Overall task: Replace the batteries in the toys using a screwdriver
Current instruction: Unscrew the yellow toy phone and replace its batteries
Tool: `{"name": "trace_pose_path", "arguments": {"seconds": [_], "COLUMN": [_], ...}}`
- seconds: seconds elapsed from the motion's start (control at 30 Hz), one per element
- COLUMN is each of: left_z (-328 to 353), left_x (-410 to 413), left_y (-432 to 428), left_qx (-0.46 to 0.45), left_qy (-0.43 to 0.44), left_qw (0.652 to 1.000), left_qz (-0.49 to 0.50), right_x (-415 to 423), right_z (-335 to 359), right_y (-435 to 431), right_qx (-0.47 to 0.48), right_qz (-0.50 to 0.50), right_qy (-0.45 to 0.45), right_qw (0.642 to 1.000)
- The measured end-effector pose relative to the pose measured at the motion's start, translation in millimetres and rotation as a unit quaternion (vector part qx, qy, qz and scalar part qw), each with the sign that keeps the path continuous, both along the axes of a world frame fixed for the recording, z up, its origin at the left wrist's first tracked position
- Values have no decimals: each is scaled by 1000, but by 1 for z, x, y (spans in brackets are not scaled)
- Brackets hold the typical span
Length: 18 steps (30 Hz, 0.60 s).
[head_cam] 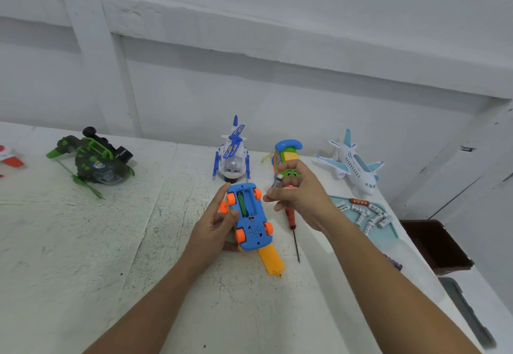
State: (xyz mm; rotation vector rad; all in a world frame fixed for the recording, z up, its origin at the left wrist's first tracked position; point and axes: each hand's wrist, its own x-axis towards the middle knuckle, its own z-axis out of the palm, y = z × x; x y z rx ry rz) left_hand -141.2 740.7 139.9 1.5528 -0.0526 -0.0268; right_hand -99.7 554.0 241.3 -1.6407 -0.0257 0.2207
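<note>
My left hand [213, 223] holds a blue toy car [251, 217] upside down above the table, orange wheels up. Its battery compartment is open and a green battery lies inside. My right hand [297, 195] hovers just right of the car, pinching a small battery [278, 182] between thumb and fingertips. A red-handled screwdriver [294, 231] lies on the table under my right hand. A pale blue tray [387, 235] at the right holds several white batteries [369, 214]. A yellow-orange part [272, 260] sticks out below the car.
A blue-and-white helicopter [233, 156], a green-and-yellow toy phone [287, 159] and a white airplane [354, 164] stand at the back. A green-black toy [94, 159] lies at the left. A dark brown bin [433, 245] sits beyond the table's right edge.
</note>
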Motion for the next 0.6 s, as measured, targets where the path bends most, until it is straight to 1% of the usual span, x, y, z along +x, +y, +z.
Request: {"name": "trace_pose_path", "arguments": {"seconds": [0.13, 0.2, 0.33, 0.43, 0.53, 0.6], "left_z": [-1, -1, -3, -4, -3, -3], "left_x": [0, -1, 1, 1, 1, 1], "left_y": [1, 1, 2, 2, 2, 2], "left_qx": [-23, -30, -26, -22, -20, -24], "left_qy": [6, 8, 6, 2, -4, -2], "left_qw": [1000, 999, 1000, 1000, 1000, 1000], "left_qz": [-9, -6, -6, -8, -5, -7], "right_x": [-4, -6, -11, -11, -10, -8], "right_z": [-11, -17, -27, -36, -44, -48], "right_y": [19, 26, 33, 35, 34, 31], "right_qx": [-110, -149, -213, -266, -275, -248], "right_qz": [9, -5, -31, -19, -18, -23], "right_qy": [-81, -113, -186, -221, -219, -207], "right_qw": [991, 982, 959, 938, 936, 946]}}
